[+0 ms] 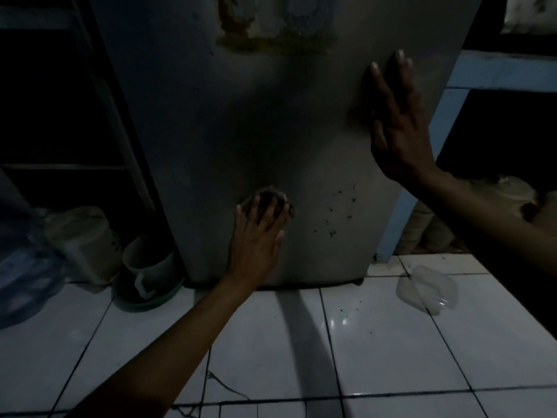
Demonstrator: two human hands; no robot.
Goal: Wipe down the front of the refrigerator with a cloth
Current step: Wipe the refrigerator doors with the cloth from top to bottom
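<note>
White floor tiles [376,351] lie nearest, a clear bag [426,289] on them to the right. The left hand [256,239] presses a dark cloth [271,196] low on the fridge [271,116] door, fingers straight. Higher right, the right hand [398,128] lies flat, spread wide, on the door. A mug [147,263] sits left.

The frame is reading very dim and underexposed, with the upper left and far right sinking into near black. The white floor tiles [376,342] along the bottom are catching the most light, with small glare spots glinting at lower centre-right. A long shadow is falling across the tiles at lower centre, and another is darkening the middle of the refrigerator front [271,131]. Wide-angle distortion is bending lines outward toward the edges, and detail is smearing softly at lower left.
</note>
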